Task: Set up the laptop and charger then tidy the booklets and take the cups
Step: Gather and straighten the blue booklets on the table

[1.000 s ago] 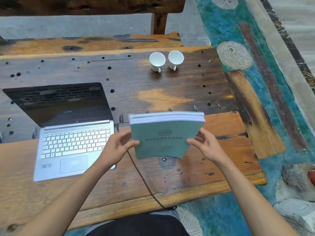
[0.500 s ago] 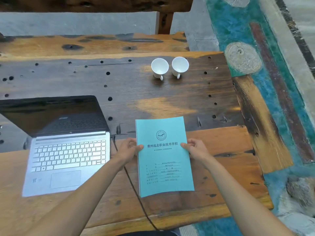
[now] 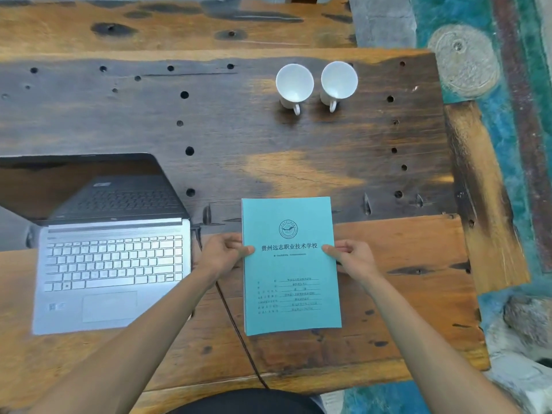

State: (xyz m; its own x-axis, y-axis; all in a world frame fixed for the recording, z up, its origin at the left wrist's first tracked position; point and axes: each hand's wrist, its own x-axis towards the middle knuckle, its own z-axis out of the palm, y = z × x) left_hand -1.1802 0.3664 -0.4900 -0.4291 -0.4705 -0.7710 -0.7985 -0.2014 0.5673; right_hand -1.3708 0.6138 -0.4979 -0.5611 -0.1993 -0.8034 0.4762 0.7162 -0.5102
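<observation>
Teal booklets (image 3: 291,265) lie gripped at both edges by left hand (image 3: 222,255) and right hand (image 3: 354,258); laptop (image 3: 110,264) beside, cups (image 3: 316,83) beyond.

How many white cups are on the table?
2. The left cup and the right cup stand side by side on the table's far part, beyond the booklets. None seem hidden.

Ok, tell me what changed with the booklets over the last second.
The booklets, held upright on edge a second ago, were tipped down flat onto the table, cover up. Left hand and right hand still pinch the sides. Laptop, cable and cups stayed put.
</observation>
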